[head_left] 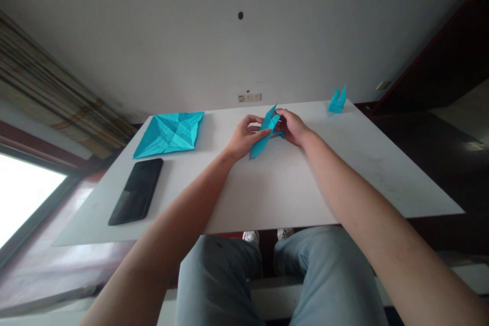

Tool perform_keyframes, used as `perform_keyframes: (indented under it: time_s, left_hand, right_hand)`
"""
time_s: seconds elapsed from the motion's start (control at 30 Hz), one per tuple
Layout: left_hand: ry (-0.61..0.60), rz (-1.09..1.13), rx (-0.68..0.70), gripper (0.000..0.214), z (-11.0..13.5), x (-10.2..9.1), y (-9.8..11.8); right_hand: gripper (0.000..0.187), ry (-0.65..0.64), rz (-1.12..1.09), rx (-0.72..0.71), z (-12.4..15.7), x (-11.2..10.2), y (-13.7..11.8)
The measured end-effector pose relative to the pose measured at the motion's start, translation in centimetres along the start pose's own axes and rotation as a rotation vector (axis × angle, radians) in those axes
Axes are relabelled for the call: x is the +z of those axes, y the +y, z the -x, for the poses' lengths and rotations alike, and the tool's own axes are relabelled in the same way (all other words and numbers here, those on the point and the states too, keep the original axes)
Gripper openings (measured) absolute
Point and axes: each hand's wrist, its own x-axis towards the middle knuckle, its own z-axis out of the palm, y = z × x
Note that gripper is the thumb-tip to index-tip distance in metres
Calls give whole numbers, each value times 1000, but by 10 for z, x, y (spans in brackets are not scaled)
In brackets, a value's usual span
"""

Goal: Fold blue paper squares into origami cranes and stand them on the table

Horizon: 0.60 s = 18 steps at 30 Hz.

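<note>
Between my two hands is a folded piece of blue origami paper (pixel 263 143), held above the white table with long pointed ends and a narrow bent strip at its right. My left hand (pixel 246 136) pinches it from the left, the thumb lying across its face. From the right, my right hand (pixel 293 126) closes its fingers on the paper's right side, near the narrow strip; some of those fingertips are hidden behind the paper. At the back right of the table stands a folded blue paper crane (pixel 336 102).
A creased, opened-out blue paper sheet (pixel 171 131) lies at the table's back left. Nearer to me on that side rests a black smartphone (pixel 136 191). The white table (pixel 267 204) meets a grey wall with sockets (pixel 249 97). My knees are below its front edge.
</note>
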Motion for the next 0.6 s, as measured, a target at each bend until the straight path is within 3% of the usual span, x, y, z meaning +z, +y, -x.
perform_keyframes:
  time_s: [0.13, 0.47, 0.6]
  left_hand:
    - [50, -3, -50, 80, 1, 0, -1]
    - [-96, -23, -84, 77, 2, 3, 5]
    - [-113, 12, -95, 69, 1, 3, 6]
  right_hand:
    - [17, -3, 15, 5, 1, 1, -1]
    - [21, -36, -4, -31, 1, 1, 2]
    - [45, -66, 17, -16, -1, -2, 2]
